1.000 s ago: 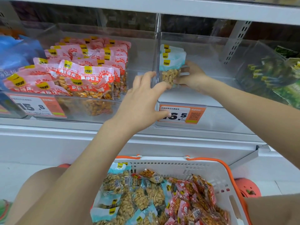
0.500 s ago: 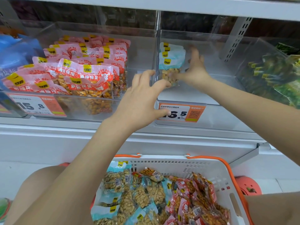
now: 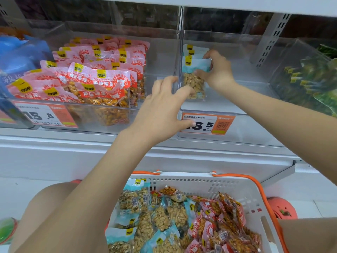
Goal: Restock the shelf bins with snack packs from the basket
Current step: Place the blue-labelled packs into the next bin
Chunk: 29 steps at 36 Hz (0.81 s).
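Just right of the frame's centre, the right hand (image 3: 217,72) grips the top of a row of blue peanut packs (image 3: 194,77) standing upright against the left wall of the clear right-hand bin (image 3: 237,99); its fingers curl over the pale blue headers and the thumb presses the front pack near where the clear window begins. The left hand (image 3: 164,108) lies at the frame's centre with fingers straight and loosely spread, tips touching the front lower part of the same row at the bin's front edge, thumb over the orange price tag (image 3: 207,124). It holds nothing; it looks to be steadying the packs.

The red peanut packs (image 3: 102,79) fill the neighbouring bin in the upper left. More blue and red packs lie heaped in the white basket (image 3: 251,194) with orange handles at the bottom of the frame.

These packs are likely light, soft film pouches, lumpy with loose nuts and a little slick, so they would slump or slide sideways if left unsupported in a mostly bare bin. The flat sealed header at the top is probably the best place to pinch; squeezing the nut-filled belly would deform it. Standing them needs support against the wall until more packs brace the row.
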Available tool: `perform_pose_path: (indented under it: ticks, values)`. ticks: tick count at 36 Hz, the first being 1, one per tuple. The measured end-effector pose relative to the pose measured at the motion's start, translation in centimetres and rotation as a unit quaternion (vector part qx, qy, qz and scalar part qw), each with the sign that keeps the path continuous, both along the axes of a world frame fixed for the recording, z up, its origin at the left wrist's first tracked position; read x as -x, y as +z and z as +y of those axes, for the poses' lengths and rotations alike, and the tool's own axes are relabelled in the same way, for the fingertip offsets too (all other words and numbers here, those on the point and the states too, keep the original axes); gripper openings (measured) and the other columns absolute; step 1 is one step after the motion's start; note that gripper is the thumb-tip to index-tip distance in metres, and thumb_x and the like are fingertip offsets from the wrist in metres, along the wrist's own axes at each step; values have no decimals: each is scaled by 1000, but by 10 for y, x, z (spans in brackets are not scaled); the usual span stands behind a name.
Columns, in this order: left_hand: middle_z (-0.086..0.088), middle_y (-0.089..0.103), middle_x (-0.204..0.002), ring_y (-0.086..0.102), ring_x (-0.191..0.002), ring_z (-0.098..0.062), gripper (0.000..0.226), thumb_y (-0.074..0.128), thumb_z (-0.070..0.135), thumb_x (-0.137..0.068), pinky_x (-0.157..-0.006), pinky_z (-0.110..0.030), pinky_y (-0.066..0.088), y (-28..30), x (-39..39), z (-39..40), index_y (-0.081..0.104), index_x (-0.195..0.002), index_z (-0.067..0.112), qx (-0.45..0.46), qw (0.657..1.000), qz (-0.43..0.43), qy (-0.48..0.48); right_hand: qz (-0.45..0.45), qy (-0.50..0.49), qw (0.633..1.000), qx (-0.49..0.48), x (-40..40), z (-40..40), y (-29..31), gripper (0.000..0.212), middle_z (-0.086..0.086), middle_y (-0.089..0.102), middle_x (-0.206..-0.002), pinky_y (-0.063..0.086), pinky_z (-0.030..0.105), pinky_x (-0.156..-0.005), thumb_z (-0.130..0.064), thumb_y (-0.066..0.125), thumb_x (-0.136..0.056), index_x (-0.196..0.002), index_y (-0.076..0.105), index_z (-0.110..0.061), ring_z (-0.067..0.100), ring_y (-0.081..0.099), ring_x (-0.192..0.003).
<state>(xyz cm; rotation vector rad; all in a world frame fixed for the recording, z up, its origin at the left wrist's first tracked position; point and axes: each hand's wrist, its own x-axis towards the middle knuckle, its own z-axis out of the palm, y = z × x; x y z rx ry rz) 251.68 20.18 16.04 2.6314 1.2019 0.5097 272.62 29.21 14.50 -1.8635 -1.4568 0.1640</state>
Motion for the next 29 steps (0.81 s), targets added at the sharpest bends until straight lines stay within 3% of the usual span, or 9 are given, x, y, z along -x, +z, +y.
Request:
perform_pose_path:
  ticks: [2,7,9,13,18,22,24,26,29]
  values:
    - [-8,19,-151,12,-140,-24,66,69,48,-80,-105,-44,32,0,0,0,40,-137,31,0,1000,0,0,16,-3,1000,11,-1,0,-1,47,8,55,-122,57,34,-79,-24,73,-84,-122,47,-13,23,58,-108]
    - [-9,19,-151,12,-140,-24,66,69,48,-80,-106,-45,32,1,1,0,40,-137,31,-3,1000,2,-2,77,4,997,30,-5,-7,0,66,2,45,-112,51,17,-46,-20,81,-76,-126,37,-13,19,55,-97]
    - [-10,19,-151,12,-140,-25,66,69,48,-80,-106,-45,32,1,1,0,40,-137,31,-7,1000,3,-1,71,17,996,49,-8,-10,-2,79,2,41,-112,52,18,-52,-21,85,-71,-130,32,-15,20,53,-99]
    - [-10,18,-152,11,-141,-25,67,68,48,-81,-106,-44,32,0,1,-1,38,-139,31,-14,1000,12,0,32,44,994,98,-9,-12,-10,103,11,42,-129,47,30,-86,-22,90,-64,-139,19,-17,24,49,-115]
    - [-8,20,-152,12,-141,-25,67,68,42,-84,-104,-44,35,0,9,-2,34,-141,34,-27,999,19,-11,28,32,995,95,-2,-12,-8,113,14,33,-139,40,29,-94,-22,90,-63,-144,11,-18,26,44,-125]
    - [-6,26,-150,18,-138,-25,74,69,31,-86,-101,-43,39,-3,20,-8,28,-147,36,-47,998,-15,-31,39,0,993,114,-5,-32,16,120,19,20,-150,43,39,-103,-34,87,-66,-150,3,-13,32,39,-132]
    - [-6,36,-144,26,-133,-26,73,71,24,-85,-98,-44,42,-5,26,-11,33,-146,30,-67,995,-60,-31,25,-8,998,55,-5,-51,33,104,18,31,-145,46,35,-96,-38,83,-72,-147,16,-10,27,44,-126]
    - [-7,47,-132,38,-122,-28,60,68,18,-84,-90,-46,47,-8,32,-16,44,-139,20,-118,987,-108,-24,-22,-10,998,-61,-1,-82,44,70,9,49,-123,45,29,-85,-36,75,-80,-134,37,-11,17,52,-104]
    - [-10,57,-114,51,-106,-31,34,56,15,-85,-80,-44,47,-21,39,-31,58,-118,8,-171,971,-166,6,-51,47,976,-208,15,-137,49,31,3,49,-93,37,18,-65,-23,67,-84,-108,48,-18,4,41,-67]
